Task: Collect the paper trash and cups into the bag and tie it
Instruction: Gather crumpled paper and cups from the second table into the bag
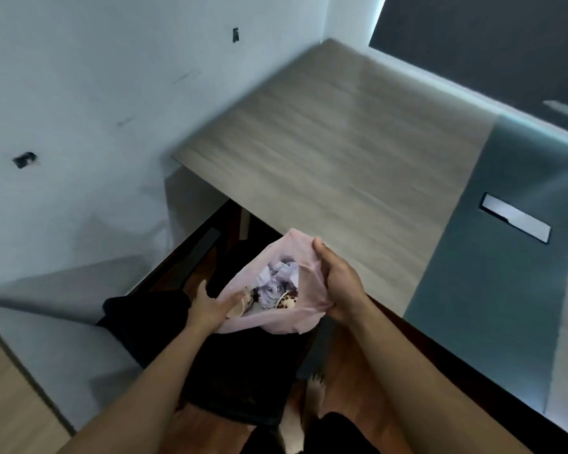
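- Head view: I have the pink plastic bag [269,317] held open over a dark chair seat [240,381], just off the near edge of the wooden table [335,149].
- My left hand [209,306] sits at the bag's near-left rim, fingers spread and lying flat along the plastic; I cannot tell whether they are actually pinching it.
- My right hand [338,283] is closed on the far-right rim, with bunched plastic showing under the palm.
- Inside the bag I see crumpled white paper [277,278], one clump as far as I can count; how many sheets it holds is unclear.
- Beside it lies something patterned with dark spots [287,302], which I take for a cup. A pale shape near my left fingers may be a second; the blur stops me being sure.
- I count one bag and two hands. I see no trash left on the table, only one flat rectangular panel [515,217] on its glass end.
- My judgement: collecting looks finished and tying is the step in hand.
- Next I need both hands to gather opposite rim sections, draw the mouth shut above the contents and cross them into a knot.
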A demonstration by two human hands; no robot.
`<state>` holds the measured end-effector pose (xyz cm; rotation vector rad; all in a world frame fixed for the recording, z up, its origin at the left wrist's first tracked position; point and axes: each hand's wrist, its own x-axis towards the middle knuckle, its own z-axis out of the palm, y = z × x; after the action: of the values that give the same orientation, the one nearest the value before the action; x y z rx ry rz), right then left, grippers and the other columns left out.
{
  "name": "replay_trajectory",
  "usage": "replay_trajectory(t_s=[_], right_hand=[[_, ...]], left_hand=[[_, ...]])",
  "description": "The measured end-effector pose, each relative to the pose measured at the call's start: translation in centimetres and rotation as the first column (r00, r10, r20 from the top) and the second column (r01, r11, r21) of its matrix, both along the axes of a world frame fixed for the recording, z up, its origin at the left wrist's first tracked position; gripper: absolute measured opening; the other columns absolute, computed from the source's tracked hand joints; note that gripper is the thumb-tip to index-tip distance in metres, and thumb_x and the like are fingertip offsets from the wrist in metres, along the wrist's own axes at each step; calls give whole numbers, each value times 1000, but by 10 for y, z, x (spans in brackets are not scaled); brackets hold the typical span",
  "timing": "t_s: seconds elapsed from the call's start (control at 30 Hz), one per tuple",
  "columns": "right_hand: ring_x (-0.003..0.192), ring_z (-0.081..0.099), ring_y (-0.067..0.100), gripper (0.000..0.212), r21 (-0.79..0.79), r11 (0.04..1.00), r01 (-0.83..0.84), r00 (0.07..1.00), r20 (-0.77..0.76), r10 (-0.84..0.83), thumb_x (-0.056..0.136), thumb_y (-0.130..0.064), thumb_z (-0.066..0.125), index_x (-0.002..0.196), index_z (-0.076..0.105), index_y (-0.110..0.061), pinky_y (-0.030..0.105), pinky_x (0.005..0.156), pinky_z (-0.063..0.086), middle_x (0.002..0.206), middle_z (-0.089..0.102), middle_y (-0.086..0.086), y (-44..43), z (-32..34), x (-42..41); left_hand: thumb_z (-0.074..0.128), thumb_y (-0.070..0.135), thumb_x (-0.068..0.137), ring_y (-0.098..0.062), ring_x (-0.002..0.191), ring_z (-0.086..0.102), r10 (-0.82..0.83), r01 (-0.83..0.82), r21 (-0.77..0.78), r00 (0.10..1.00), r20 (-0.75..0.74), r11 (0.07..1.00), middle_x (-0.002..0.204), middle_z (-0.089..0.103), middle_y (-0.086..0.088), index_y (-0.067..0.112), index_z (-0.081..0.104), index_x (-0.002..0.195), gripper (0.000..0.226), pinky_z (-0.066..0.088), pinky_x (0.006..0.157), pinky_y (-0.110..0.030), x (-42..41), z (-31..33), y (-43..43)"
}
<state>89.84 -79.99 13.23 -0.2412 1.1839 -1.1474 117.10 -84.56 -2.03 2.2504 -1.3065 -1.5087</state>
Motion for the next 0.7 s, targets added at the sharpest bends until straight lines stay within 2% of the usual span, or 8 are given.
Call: replay_trajectory(t_s=[0.07, 0.1, 0.17, 0.27, 0.33, 0.47, 0.57, 0.7], right_hand=[[116, 75, 41, 48, -11, 999, 38, 999, -32, -38, 111, -46, 60, 123, 83, -5, 56, 115, 55, 126, 78, 26, -2, 5, -5], [122, 73, 44, 49, -18, 998, 61, 997, -45, -61, 109, -48, 63, 125, 82, -6, 58, 117, 52, 129, 77, 27, -4, 8, -10], [125, 72, 46, 47, -22, 993, 116, 990, -77, -117, 106, -48, 67, 124, 83, -7, 61, 117, 52, 127, 78, 26, -12, 15, -21], [89, 81, 31, 36, -31, 974, 225, 954, -196, -227, 107, -40, 69, 109, 87, -9, 50, 96, 64, 99, 84, 14, -27, 28, -48], [78, 77, 22, 31, -39, 958, 283, 921, -266, -283, 108, -37, 68, 105, 85, -11, 40, 83, 62, 87, 83, 5, -40, 34, -72], [101, 79, 26, 36, -65, 929, 363, 879, -307, -365, 106, -40, 69, 121, 83, -11, 49, 99, 62, 119, 84, 12, -66, 37, -119], [126, 74, 32, 38, -120, 915, 385, 871, -281, -403, 108, -39, 65, 131, 79, -11, 55, 114, 55, 131, 80, 13, -89, 39, -156], [112, 74, 27, 34, -171, 885, 432, 856, -233, -462, 108, -32, 65, 131, 78, -11, 49, 106, 58, 127, 81, 11, -117, 43, -196]], left_hand=[[75, 62, 91, -34, 114, 71, -82, 81, -66, 997, -6, 994, 125, 75, -11, 15, 73, 127, 59, 56, 95, -45, -1, 23, -15], [71, 54, 97, -34, 99, 74, -103, 101, -125, 995, -4, 987, 103, 79, -10, 15, 79, 100, 41, 59, 88, -46, -5, 33, -23], [69, 46, 98, -30, 84, 75, -88, 79, -195, 995, -38, 978, 84, 79, -9, 15, 79, 82, 36, 58, 76, -43, -14, 58, -41], [70, 42, 93, -21, 73, 69, -61, 30, -233, 990, -125, 972, 82, 81, -5, 11, 81, 84, 34, 54, 68, -39, -35, 90, -72], [77, 35, 88, -18, 74, 71, -37, -13, -184, 963, -268, 983, 87, 84, -3, 11, 85, 91, 25, 55, 72, -35, -56, 114, -94], [82, 21, 84, -23, 86, 71, -16, -64, -138, 858, -514, 988, 101, 81, -13, 4, 84, 100, 23, 54, 84, -39, -99, 152, -141], [65, 13, 97, -21, 72, 69, -12, -100, -162, 818, -575, 982, 89, 76, -11, 13, 79, 92, 14, 52, 68, -32, -133, 172, -179], [61, 18, 98, -15, 68, 66, -26, -143, -297, 866, -499, 944, 86, 77, 0, 19, 79, 100, 18, 48, 54, -21, -179, 186, -230]])
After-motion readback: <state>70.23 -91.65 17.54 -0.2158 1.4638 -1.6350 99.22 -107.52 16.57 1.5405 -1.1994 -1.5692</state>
